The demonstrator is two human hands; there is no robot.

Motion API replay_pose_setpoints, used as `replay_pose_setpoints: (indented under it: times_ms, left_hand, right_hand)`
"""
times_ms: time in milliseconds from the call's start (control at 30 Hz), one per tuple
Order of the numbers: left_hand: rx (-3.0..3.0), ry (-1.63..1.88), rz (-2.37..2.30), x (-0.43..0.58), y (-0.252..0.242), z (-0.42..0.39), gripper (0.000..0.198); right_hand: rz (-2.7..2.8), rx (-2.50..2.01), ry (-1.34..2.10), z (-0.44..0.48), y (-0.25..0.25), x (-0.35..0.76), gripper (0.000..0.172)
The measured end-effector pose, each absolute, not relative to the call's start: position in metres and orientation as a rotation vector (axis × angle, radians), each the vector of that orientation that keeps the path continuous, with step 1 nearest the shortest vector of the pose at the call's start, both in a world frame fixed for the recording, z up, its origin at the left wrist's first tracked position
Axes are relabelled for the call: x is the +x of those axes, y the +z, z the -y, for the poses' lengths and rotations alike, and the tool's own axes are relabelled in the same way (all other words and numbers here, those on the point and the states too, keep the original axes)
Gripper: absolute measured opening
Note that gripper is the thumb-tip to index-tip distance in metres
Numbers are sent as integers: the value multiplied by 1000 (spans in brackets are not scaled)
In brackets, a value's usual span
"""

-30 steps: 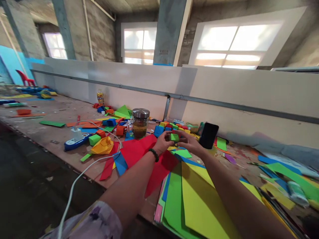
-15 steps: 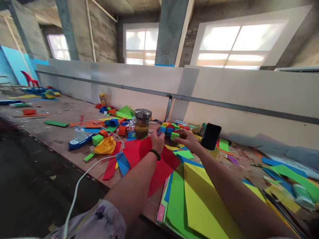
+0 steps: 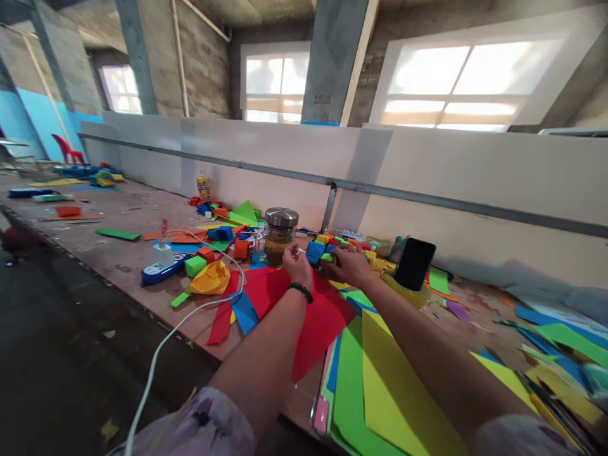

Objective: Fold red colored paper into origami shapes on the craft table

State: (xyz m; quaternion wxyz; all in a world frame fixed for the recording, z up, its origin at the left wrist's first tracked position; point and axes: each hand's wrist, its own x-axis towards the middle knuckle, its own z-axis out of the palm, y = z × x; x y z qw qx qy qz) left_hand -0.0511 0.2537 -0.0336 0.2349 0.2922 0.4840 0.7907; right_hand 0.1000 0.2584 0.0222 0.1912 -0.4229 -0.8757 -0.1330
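Observation:
My right hand (image 3: 352, 266) has its fingers around a small green paper cube (image 3: 327, 258), set low among the other coloured cubes. Beside it stands a blue paper cube (image 3: 315, 253). My left hand (image 3: 297, 266) is just left of these cubes, close to a lidded glass jar (image 3: 279, 244) of brownish liquid. Its fingers are curled together, and whatever is at their tips is too small to make out. Beneath both wrists lies a large red paper sheet (image 3: 319, 310), partly covered by the left forearm.
A phone (image 3: 415, 265) leans upright on a yellow roll at right. Green and yellow sheets (image 3: 399, 380) are stacked at the front edge. A white cable (image 3: 161, 342) runs from a blue power strip (image 3: 164, 269) across the table edge. Paper scraps and a yellow folded paper (image 3: 209, 278) lie left.
My right hand has lowered the green cube in beside the blue one. My left hand has moved off the blue cube, toward the jar. The view has shifted slightly.

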Motion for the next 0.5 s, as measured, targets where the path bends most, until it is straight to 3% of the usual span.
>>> replay_pose_setpoints:
  times_ms: [500]
  left_hand:
    - [728, 2095, -1367, -53, -31, -251, 33]
  right_hand:
    - [2556, -1180, -654, -269, 5, 98, 28]
